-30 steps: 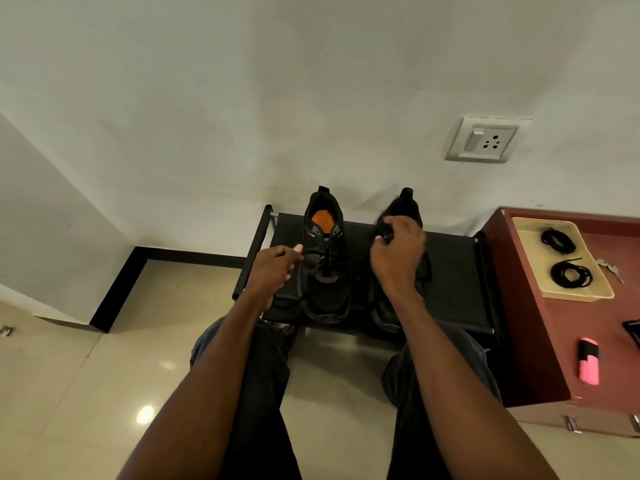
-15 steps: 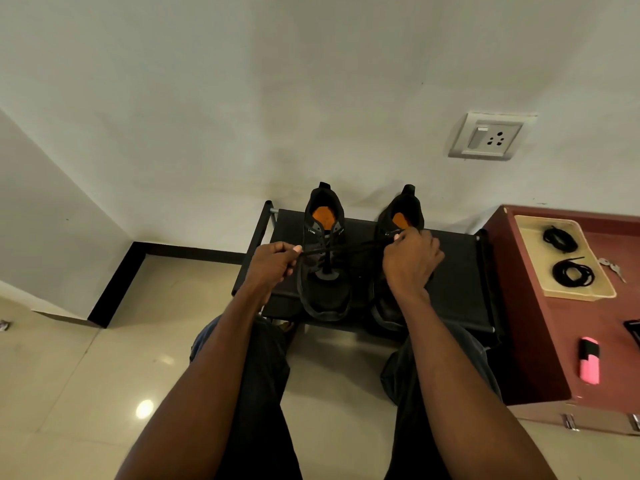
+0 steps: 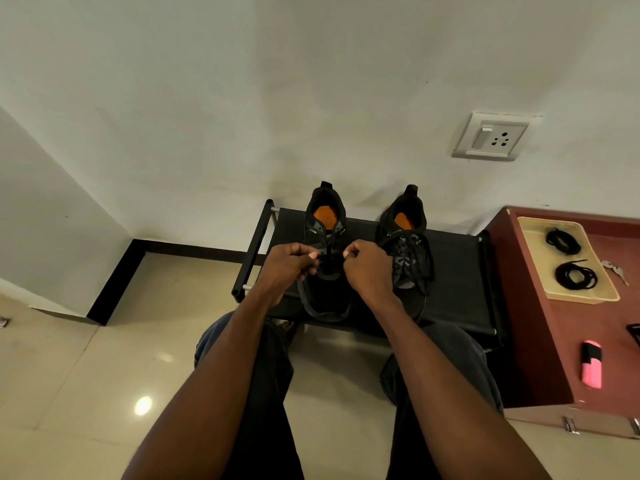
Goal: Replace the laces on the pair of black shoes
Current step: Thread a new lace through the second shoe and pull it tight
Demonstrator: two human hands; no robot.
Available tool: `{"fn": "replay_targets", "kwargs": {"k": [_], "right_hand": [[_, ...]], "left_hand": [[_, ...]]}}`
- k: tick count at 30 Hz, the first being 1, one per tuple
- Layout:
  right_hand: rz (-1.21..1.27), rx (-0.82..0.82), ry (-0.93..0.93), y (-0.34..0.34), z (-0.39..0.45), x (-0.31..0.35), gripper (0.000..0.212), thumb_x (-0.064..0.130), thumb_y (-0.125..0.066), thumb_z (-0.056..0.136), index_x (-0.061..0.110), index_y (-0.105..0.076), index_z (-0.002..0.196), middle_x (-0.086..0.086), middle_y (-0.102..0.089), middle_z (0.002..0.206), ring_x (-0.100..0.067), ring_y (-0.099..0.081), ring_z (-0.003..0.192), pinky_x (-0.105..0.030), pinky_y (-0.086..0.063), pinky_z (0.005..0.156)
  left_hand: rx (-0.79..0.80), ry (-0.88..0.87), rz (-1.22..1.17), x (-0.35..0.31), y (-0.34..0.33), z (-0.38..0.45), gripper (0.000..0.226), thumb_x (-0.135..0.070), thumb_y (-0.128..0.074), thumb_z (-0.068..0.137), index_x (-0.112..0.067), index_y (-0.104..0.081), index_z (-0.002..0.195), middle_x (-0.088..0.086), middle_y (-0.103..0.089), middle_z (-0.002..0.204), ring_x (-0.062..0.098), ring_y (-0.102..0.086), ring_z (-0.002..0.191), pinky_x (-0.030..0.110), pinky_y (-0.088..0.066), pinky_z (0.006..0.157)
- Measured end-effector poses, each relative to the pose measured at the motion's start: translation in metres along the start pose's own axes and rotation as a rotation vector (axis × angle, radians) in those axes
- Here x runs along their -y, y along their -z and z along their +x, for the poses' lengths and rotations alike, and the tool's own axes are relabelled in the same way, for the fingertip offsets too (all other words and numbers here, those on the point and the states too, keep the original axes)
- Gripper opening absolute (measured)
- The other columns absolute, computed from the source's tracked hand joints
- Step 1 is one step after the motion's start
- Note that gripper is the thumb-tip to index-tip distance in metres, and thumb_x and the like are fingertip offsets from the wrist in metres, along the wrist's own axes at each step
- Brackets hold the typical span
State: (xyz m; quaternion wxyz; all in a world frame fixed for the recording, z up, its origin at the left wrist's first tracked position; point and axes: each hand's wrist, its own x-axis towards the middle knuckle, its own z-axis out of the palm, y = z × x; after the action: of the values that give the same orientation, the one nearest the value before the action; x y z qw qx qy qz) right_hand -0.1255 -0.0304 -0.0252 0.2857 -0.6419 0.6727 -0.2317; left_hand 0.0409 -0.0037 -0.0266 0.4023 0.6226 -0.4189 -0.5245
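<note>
On top of the low black rack (image 3: pixel 457 271), against the wall, sit both black shoes, toes toward the person. Left shoe (image 3: pixel 327 271) is the one being worked: both hands meet over its tongue, approx mid-eyelets. Left hand (image 3: pixel 287 268) has fingers curled, pinching one end of the lace (image 3: pixel 327 259); right hand (image 3: pixel 369 270) pinches the other end, thumb & forefinger tips nearly touching the left's. Lace ends held short and close, prob. so they can be drawn out of or fed through an eyelet w/o slack; can't tell which, since black lace on black shoe hides the detail.

Right shoe (image 3: pixel 407 251) stands just beside, untouched, its laces loose and spilling over the sides, so likely waiting its turn. Orange insoles show in both openings.

Knees sit under the rack's near edge, bringing the shoes within easy reach.

Further right, a dark red worktop (image 3: pixel 554 341) carries a beige tray (image 3: pixel 540 265) w/ two coiled black laces (image 3: pixel 575 275), prob. the spares, kept coiled so they don't tangle. Keys (image 3: pixel 614 271) lie just beside the tray, a pink-and-black object (image 3: pixel 591 367) nearer the person. Wall socket (image 3: pixel 493 136) above.
</note>
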Motion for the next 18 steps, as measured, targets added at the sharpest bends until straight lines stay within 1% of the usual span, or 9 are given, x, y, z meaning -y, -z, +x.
{"fn": "replay_targets", "kwargs": {"k": [3, 4, 5, 6, 8, 10, 12, 15, 18], "right_hand": [[-0.180, -0.084, 0.007, 0.001, -0.001, -0.001, 0.015, 0.013, -0.058, 0.090, 0.018, -0.071, 0.095, -0.002, -0.068, 0.097, -0.025, -0.058, 0.105, -0.043, -0.038, 0.100], [-0.176, -0.079, 0.032, 0.000, 0.000, -0.001, 0.016, 0.015, -0.060, 0.091, 0.018, -0.072, 0.101, -0.002, -0.068, 0.104, -0.025, -0.055, 0.111, -0.042, -0.035, 0.102], [-0.112, -0.050, 0.057, -0.001, 0.002, -0.001, 0.017, 0.018, -0.062, 0.093, 0.019, -0.072, 0.106, -0.002, -0.068, 0.109, -0.024, -0.054, 0.115, -0.041, -0.035, 0.102], [-0.008, 0.002, 0.069, -0.003, 0.003, 0.000, 0.017, 0.020, -0.064, 0.094, 0.019, -0.072, 0.108, -0.001, -0.069, 0.111, -0.022, -0.057, 0.114, -0.039, -0.040, 0.101], [0.154, 0.115, 0.053, -0.007, 0.005, 0.002, 0.013, 0.021, -0.065, 0.094, 0.020, -0.073, 0.105, 0.001, -0.072, 0.105, -0.017, -0.064, 0.103, -0.038, -0.051, 0.094], [0.189, 0.156, 0.054, -0.012, 0.006, 0.001, 0.012, 0.020, -0.067, 0.093, 0.020, -0.073, 0.103, 0.001, -0.073, 0.101, -0.015, -0.066, 0.098, -0.039, -0.054, 0.090], [0.192, 0.162, 0.055, -0.015, 0.006, 0.001, 0.015, 0.018, -0.069, 0.091, 0.020, -0.073, 0.105, 0.001, -0.073, 0.103, -0.015, -0.067, 0.099, -0.038, -0.055, 0.089], [0.151, 0.161, 0.086, -0.015, 0.007, 0.000, 0.027, 0.017, -0.070, 0.092, 0.017, -0.071, 0.119, 0.001, -0.070, 0.115, -0.014, -0.063, 0.107, -0.034, -0.052, 0.094], [0.268, 0.230, 0.077, -0.007, 0.009, -0.001, 0.021, 0.016, -0.068, 0.093, 0.015, -0.073, 0.114, 0.001, -0.073, 0.104, -0.010, -0.066, 0.097, -0.026, -0.052, 0.085]], "left_hand": [[-0.023, -0.001, -0.025, 0.002, -0.001, 0.003, 0.014, -0.006, -0.057, 0.099, -0.004, -0.068, 0.107, 0.009, -0.072, 0.091, 0.014, -0.068, 0.078, 0.023, -0.054, 0.066], [-0.034, -0.005, -0.022, 0.003, -0.002, 0.004, 0.013, -0.005, -0.056, 0.099, -0.003, -0.067, 0.106, 0.010, -0.072, 0.091, 0.014, -0.069, 0.078, 0.024, -0.055, 0.066], [-0.041, -0.010, -0.013, 0.003, -0.003, 0.005, 0.012, -0.004, -0.056, 0.098, -0.004, -0.066, 0.105, 0.011, -0.072, 0.091, 0.015, -0.070, 0.077, 0.023, -0.056, 0.065], [-0.040, -0.020, 0.002, 0.004, -0.005, 0.005, 0.010, -0.003, -0.056, 0.098, -0.005, -0.064, 0.104, 0.011, -0.072, 0.090, 0.016, -0.070, 0.075, 0.024, -0.056, 0.065], [-0.028, -0.040, 0.053, 0.006, -0.008, 0.006, 0.010, -0.002, -0.055, 0.098, -0.008, -0.063, 0.100, 0.012, -0.072, 0.088, 0.016, -0.070, 0.074, 0.024, -0.057, 0.065], [-0.018, -0.047, 0.091, 0.007, -0.011, 0.007, 0.011, -0.002, -0.055, 0.098, -0.008, -0.064, 0.098, 0.014, -0.072, 0.090, 0.016, -0.069, 0.074, 0.024, -0.058, 0.067], [-0.012, -0.055, 0.096, 0.007, -0.013, 0.008, 0.011, -0.002, -0.056, 0.098, -0.007, -0.066, 0.099, 0.015, -0.072, 0.091, 0.015, -0.069, 0.073, 0.024, -0.058, 0.068], [-0.004, -0.072, 0.104, 0.005, -0.013, 0.010, 0.012, -0.001, -0.056, 0.097, -0.006, -0.066, 0.101, 0.014, -0.072, 0.090, 0.015, -0.070, 0.074, 0.023, -0.057, 0.068], [-0.006, -0.079, 0.089, 0.002, -0.011, 0.011, 0.011, -0.001, -0.057, 0.096, -0.005, -0.067, 0.100, 0.012, -0.072, 0.086, 0.016, -0.068, 0.073, 0.024, -0.056, 0.067]]}}
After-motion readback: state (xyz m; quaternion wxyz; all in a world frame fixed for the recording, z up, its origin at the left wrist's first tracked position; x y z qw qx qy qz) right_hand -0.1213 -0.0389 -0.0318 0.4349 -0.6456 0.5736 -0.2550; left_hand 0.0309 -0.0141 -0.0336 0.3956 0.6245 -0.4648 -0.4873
